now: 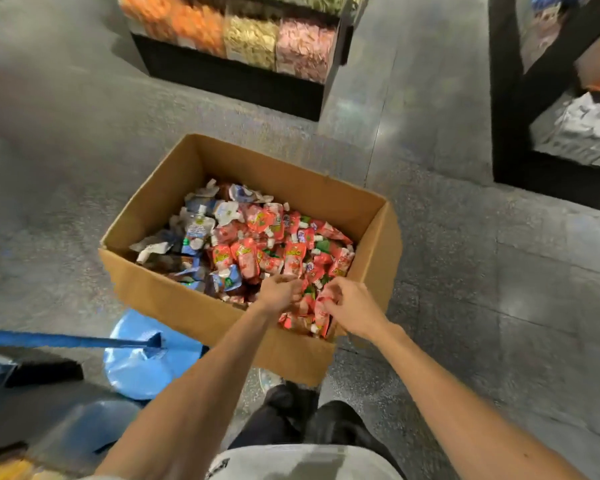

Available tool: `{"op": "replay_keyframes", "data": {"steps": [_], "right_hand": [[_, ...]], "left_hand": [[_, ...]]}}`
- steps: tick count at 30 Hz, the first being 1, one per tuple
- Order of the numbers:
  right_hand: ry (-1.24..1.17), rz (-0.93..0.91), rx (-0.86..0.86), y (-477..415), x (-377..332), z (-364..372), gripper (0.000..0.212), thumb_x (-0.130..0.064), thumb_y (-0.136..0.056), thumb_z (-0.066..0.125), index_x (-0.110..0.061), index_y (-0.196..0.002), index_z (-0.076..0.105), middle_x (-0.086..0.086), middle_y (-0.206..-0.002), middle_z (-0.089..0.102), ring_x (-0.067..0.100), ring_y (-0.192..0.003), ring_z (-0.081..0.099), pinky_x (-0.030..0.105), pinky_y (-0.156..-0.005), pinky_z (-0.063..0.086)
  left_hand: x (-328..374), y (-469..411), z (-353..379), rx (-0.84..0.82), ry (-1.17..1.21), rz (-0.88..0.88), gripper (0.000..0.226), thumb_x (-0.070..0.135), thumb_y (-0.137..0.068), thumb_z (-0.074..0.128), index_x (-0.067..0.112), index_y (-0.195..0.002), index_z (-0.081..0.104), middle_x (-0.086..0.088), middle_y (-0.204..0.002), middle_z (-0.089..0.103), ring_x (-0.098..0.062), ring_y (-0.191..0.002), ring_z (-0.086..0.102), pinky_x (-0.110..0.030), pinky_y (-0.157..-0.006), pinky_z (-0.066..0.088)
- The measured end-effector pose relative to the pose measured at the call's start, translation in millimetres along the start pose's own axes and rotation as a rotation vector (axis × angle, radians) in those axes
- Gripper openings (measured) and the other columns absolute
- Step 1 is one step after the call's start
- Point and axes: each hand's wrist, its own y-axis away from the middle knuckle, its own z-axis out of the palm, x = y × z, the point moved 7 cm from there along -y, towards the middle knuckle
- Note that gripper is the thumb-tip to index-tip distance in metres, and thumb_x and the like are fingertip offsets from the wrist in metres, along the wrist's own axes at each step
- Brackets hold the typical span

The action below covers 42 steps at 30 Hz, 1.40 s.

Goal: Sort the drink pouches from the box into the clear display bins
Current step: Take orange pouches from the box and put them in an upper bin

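Note:
An open cardboard box (284, 174) stands on the floor in front of me, full of drink pouches. Red pouches (257, 251) fill its right half and blue and white pouches (198, 226) its left half. Both my hands are inside the near right corner. My left hand (279, 292) has its fingers curled down into the red pouches, and what it grips is hidden. My right hand (349, 306) grips a red pouch (321, 311) at the box's near wall. Clear display bins (250, 36) with orange, yellow and pink goods stand far ahead.
A blue plastic bag (136, 368) and a blue-handled broom (66, 341) lie left of the box. A black display unit (506, 98) with more bins stands at the right. Grey floor runs between the units. My legs and shoes show below the box.

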Motion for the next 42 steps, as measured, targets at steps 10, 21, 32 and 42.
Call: {"op": "replay_keyframes", "data": {"steps": [10,21,32,42], "right_hand": [[0.256,0.019,-0.316,-170.1,30.2,46.8,0.024,-0.017,-0.096,0.052,-0.005,-0.115,0.06,0.013,-0.115,0.064,0.031,-0.106,0.06,0.041,-0.088,0.051],[0.413,0.13,-0.429,-250.9,68.9,55.5,0.009,-0.019,-0.09,0.059,-0.013,-0.096,0.057,0.016,-0.117,0.064,0.035,-0.109,0.059,0.033,-0.074,0.04],[0.579,-0.012,-0.806,-214.4,54.9,115.5,0.03,-0.018,-0.087,0.068,-0.005,-0.114,0.061,0.014,-0.121,0.061,0.033,-0.111,0.059,0.033,-0.079,0.047],[0.896,-0.345,-0.851,-160.8,31.6,183.5,0.097,-0.032,-0.087,0.072,-0.006,-0.155,0.009,0.018,-0.16,0.014,0.036,-0.148,0.014,0.05,-0.117,0.026]], "left_hand": [[-10.1,-157.2,-15.2,0.316,-0.4,-0.115,0.09,0.048,-0.077,0.075,0.025,-0.151,0.029,-0.018,-0.146,0.042,-0.039,-0.127,0.049,-0.054,-0.106,0.043],[-26.8,-211.2,26.2,0.504,-0.611,-0.231,0.084,0.052,-0.077,0.078,0.033,-0.147,0.037,-0.031,-0.152,0.009,-0.048,-0.123,0.047,-0.051,-0.105,0.042],[-13.9,-174.6,-23.5,0.219,-0.642,-0.173,0.05,0.041,-0.075,0.083,0.013,-0.114,0.067,-0.017,-0.121,0.062,-0.03,-0.111,0.061,-0.039,-0.086,0.053],[20.8,-99.2,-65.7,-0.178,-0.489,-0.129,0.018,0.013,-0.077,0.083,0.016,-0.066,0.069,0.01,-0.048,0.059,-0.005,-0.045,0.052,-0.026,-0.053,0.045]]}}
